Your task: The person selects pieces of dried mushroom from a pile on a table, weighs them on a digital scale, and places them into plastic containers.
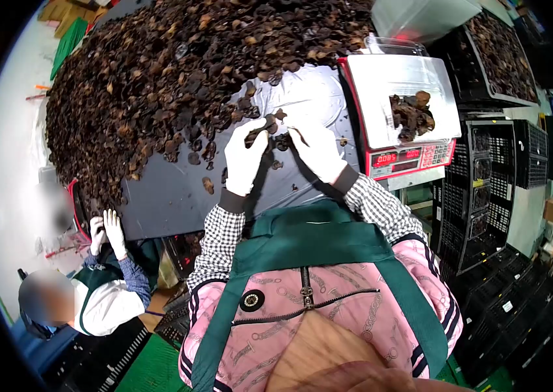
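Observation:
Both my hands wear white gloves over the dark tabletop. My left hand is closed, with a dark piece of dried wood ear mushroom between thumb and fingers. Close by on the right, my right hand has its fingertips pinched together, with a small brown piece showing at them. A few loose wood ear pieces lie between the hands. Beyond them spreads a large heap of dried wood ear mushrooms, next to a pale, shiny plastic sheet or bag.
Right of my hands stands a red digital scale with a clear container on it, holding wood ear pieces. Black crates are stacked farther right, one filled with mushrooms. A gloved co-worker is at the table's left end.

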Demonstrator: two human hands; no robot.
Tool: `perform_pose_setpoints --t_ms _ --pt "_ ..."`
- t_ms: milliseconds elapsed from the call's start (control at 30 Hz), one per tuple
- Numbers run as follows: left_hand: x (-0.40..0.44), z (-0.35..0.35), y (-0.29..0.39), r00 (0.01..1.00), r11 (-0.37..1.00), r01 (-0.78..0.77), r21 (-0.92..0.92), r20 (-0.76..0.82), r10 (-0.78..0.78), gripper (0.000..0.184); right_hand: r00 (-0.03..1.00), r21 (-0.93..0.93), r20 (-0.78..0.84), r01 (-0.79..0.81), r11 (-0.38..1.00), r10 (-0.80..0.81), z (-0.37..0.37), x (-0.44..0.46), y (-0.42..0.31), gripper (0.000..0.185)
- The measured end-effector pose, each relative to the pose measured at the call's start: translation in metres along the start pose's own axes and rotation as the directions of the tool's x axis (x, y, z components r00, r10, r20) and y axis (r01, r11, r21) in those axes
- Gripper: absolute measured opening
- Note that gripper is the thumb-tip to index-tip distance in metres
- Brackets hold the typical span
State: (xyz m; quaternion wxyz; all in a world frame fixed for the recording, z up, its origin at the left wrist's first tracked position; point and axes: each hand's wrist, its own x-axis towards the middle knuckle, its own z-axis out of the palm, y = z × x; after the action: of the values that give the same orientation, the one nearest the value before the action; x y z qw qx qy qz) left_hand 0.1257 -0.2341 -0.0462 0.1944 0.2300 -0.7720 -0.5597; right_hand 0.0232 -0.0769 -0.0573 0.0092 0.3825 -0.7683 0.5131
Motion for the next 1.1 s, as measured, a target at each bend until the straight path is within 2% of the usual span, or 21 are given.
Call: perform_pose_setpoints --t_ms 33,100,167,233,267,300,367,400,433,500,533,567,667,700,767,800,867,967,1033,1067,1100 --pt "0.000 0.012 0.014 0.994 0.991 0.100 -0.085 0.060 -0.095 0.025 0.997 0.050 0.006 -0.074 0.996 0.073 -0.023 0.002 -0.008 0.019" --pt "0.003 0.039 0.043 0.989 0.994 -0.111 -0.019 0.094 0.113 0.025 0.992 -0.110 -0.108 -0.073 0.991 0.061 -0.067 -0.002 -0.001 0.023" --pt "0.004 0.067 0.067 0.973 0.990 -0.083 -0.114 0.206 0.105 0.029 0.975 -0.181 -0.207 -0.125 0.975 0.087 -0.118 0.006 -0.007 0.024" --pt "0.007 0.099 0.084 0.948 0.981 -0.138 -0.139 0.268 0.171 0.030 0.936 -0.122 -0.322 -0.190 0.974 0.143 -0.165 0.006 0.016 0.018" --pt "0.010 0.115 0.096 0.918 0.961 -0.249 -0.119 0.287 0.273 0.030 0.916 -0.130 -0.366 -0.223 0.966 0.163 -0.184 0.008 0.020 0.019" --pt "0.011 0.131 0.107 0.905 0.962 -0.213 -0.171 0.337 0.261 0.032 0.894 -0.135 -0.410 -0.257 0.957 0.182 -0.200 0.010 0.025 0.019" --pt "0.015 0.166 0.121 0.877 0.942 -0.322 -0.096 0.345 0.335 0.033 0.889 -0.120 -0.427 -0.237 0.964 0.165 -0.226 0.011 0.040 0.022" --pt "0.017 0.182 0.129 0.877 0.956 -0.275 -0.100 0.381 0.292 0.033 0.866 0.013 -0.410 -0.309 0.951 0.287 -0.236 0.009 0.051 0.027" --pt "0.019 0.197 0.136 0.874 0.969 -0.228 -0.101 0.417 0.249 0.033 0.869 -0.014 -0.398 -0.325 0.946 0.293 -0.243 0.007 0.067 0.031" --pt "0.020 0.224 0.143 0.875 0.948 -0.313 -0.060 0.369 0.313 0.037 0.850 0.137 -0.384 -0.333 0.933 0.360 -0.248 0.007 0.077 0.035" --pt "0.024 0.235 0.143 0.860 0.947 -0.319 -0.036 0.409 0.305 0.043 0.847 0.217 -0.373 -0.317 0.923 0.379 -0.250 0.006 0.081 0.036" --pt "0.027 0.245 0.141 0.845 0.946 -0.324 -0.011 0.447 0.295 0.050 0.852 0.187 -0.370 -0.322 0.928 0.370 -0.254 0.005 0.085 0.032" --pt "0.026 0.258 0.136 0.794 0.805 -0.548 0.229 0.445 0.414 0.067 0.859 0.159 -0.384 -0.299 0.941 0.338 -0.258 -0.001 0.103 0.033" --pt "0.024 0.257 0.137 0.802 0.817 -0.523 0.244 0.465 0.375 0.072 0.844 0.319 -0.339 -0.312 0.895 0.415 -0.258 -0.004 0.112 0.035" --pt "0.018 0.245 0.141 0.817 0.836 -0.471 0.281 0.497 0.293 0.081 0.869 0.373 -0.278 -0.295 0.880 0.409 -0.261 -0.006 0.119 0.042" --pt "0.016 0.244 0.134 0.806 0.769 -0.537 0.347 0.481 0.346 0.084 0.859 0.443 -0.271 -0.289 0.849 0.434 -0.261 -0.005 0.117 0.042" --pt "0.009 0.236 0.134 0.833 0.825 -0.475 0.305 0.458 0.310 0.079 0.842 0.574 -0.244 -0.274 0.772 0.480 -0.261 -0.004 0.108 0.044" --pt "0.000 0.231 0.125 0.870 0.871 -0.418 0.259 0.390 0.302 0.070 0.862 0.540 -0.248 -0.257 0.802 0.443 -0.266 0.000 0.108 0.040" --pt "-0.004 0.228 0.120 0.893 0.899 -0.364 0.245 0.365 0.262 0.065 0.897 0.284 -0.251 -0.291 0.913 0.364 -0.272 0.004 0.109 0.037" --pt "-0.006 0.230 0.120 0.896 0.875 -0.413 0.251 0.281 0.343 0.051 0.914 0.147 -0.241 -0.297 0.943 0.326 -0.275 0.007 0.109 0.036" --pt "-0.006 0.229 0.121 0.906 0.891 -0.396 0.223 0.256 0.338 0.048 0.944 0.020 -0.218 -0.248 0.969 0.246 -0.276 0.012 0.110 0.036"
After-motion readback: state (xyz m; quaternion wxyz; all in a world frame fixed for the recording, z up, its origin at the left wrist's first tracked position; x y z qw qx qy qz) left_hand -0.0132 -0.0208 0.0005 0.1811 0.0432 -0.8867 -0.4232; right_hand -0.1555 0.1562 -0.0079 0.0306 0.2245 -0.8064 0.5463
